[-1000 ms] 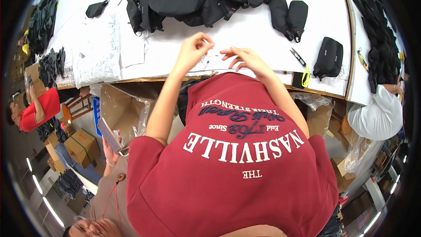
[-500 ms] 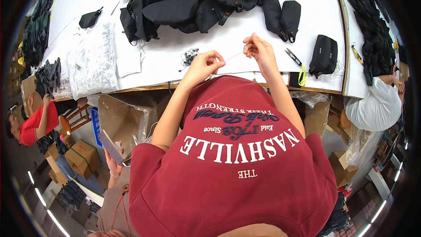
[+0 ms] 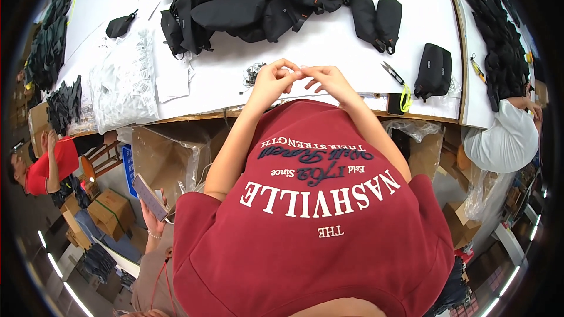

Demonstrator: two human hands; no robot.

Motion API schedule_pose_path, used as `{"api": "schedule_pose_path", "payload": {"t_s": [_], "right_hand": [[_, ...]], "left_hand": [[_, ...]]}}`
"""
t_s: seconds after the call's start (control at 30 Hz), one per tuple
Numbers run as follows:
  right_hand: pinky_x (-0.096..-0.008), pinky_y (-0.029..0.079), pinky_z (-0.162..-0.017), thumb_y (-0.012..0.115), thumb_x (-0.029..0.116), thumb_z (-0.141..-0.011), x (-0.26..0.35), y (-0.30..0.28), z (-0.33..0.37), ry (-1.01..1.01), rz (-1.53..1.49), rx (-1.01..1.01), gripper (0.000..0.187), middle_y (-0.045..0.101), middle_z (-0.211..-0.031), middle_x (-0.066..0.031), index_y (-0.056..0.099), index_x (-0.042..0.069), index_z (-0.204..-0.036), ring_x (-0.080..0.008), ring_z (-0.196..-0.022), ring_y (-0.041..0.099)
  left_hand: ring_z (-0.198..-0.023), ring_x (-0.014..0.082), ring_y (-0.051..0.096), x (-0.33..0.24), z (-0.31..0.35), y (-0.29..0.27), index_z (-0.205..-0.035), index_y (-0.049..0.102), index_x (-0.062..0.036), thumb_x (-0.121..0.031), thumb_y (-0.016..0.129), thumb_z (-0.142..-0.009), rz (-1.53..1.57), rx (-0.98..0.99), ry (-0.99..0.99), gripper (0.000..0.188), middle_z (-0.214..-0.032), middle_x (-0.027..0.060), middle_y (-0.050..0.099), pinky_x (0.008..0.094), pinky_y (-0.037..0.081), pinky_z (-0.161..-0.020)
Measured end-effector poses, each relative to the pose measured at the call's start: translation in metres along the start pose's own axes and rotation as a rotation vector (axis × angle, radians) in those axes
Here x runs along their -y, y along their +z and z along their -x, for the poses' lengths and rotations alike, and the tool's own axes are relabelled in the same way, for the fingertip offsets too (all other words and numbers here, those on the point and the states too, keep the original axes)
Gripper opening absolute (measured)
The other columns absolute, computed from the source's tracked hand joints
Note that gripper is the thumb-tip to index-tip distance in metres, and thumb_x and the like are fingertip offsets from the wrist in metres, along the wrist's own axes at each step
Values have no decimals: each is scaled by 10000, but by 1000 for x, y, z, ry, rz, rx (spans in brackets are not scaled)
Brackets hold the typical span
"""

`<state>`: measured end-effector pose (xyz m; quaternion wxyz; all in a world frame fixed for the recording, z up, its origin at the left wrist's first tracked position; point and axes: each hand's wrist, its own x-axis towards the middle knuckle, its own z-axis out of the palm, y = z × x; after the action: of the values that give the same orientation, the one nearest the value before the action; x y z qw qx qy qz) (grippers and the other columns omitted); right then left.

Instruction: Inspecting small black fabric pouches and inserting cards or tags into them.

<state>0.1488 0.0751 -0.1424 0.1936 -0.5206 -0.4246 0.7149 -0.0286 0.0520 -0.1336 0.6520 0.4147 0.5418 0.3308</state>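
Note:
Over the near edge of the white table (image 3: 332, 44), my left hand (image 3: 275, 84) and my right hand (image 3: 330, 82) meet at the fingertips. Thumb and forefinger are pinched on both. The thin thread stretched between them half a second ago is hidden or too fine to see now. Beside my left hand lies a small tangle of black cords (image 3: 251, 75). Right of my right hand are small snips (image 3: 392, 73) with a neon yellow cord (image 3: 405, 100), and a black pouch (image 3: 433, 71) stands farther right.
A large heap of black bags (image 3: 235, 12) lies at the back, with two slim black pouches (image 3: 388, 23) beside it. Clear plastic packets (image 3: 124, 82) and a small black pouch (image 3: 121, 24) lie left. A person holds a phone (image 3: 150, 192) at lower left; other people sit on both sides.
My hands have come together, the right moving left and slightly down to the left one's fingertips. The thread between them no longer shows. At far left, a person's arm has shifted.

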Motion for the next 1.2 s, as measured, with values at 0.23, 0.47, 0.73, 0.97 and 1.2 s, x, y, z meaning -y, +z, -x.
{"api": "schedule_pose_path", "payload": {"t_s": [0.23, 0.47, 0.73, 0.97, 1.2], "right_hand": [[-203, 387, -559, 604, 270, -848, 5, -1, 2, -160, -36, -175, 261, 675, -825, -33, 693, 31, -900, -72, -662, 560], [-184, 378, -574, 503, 250, -933, 6, -17, 2, -228, -452, -188, 224, 598, -683, -32, 594, 47, -905, -64, -597, 498], [-181, 268, -459, 537, 264, -907, 4, -20, 17, -200, -142, -126, 261, 422, -508, 47, 585, 65, -745, -24, -474, 382], [-167, 284, -458, 504, 252, -926, -3, -12, 12, -118, -45, -5, 249, 507, -549, 20, 627, 60, -825, -13, -472, 382], [-177, 295, -481, 483, 178, -916, -6, -7, 16, -190, 20, -24, 219, 501, -562, 24, 614, 31, -821, -24, -505, 380]], "left_hand": [[-450, 32, 427, 7, 1, 4, -871, 593, -17, -164, 651, -824, -18, 11, -25, 165, -492, -20, 501, 196, 321, -456], [-568, 50, 490, 15, 6, -9, -894, 594, -8, -161, 654, -831, -2, 187, -115, 176, -627, 1, 554, 190, 384, -536], [-1217, 377, 364, 108, -3, -240, -1257, 409, -35, -434, 817, -571, -999, -1113, -52, 892, -1311, 235, 391, 459, 329, -982], [-1250, 349, 367, 130, 30, -279, -1340, 307, 19, -508, 820, -510, -963, -938, -262, 1110, -1327, 265, 388, 416, 310, -1023], [-1052, 353, 530, 70, 40, -234, -1183, 439, 17, -275, 783, -635, -790, -1068, -122, 710, -1124, 224, 540, 409, 421, -888]]}}
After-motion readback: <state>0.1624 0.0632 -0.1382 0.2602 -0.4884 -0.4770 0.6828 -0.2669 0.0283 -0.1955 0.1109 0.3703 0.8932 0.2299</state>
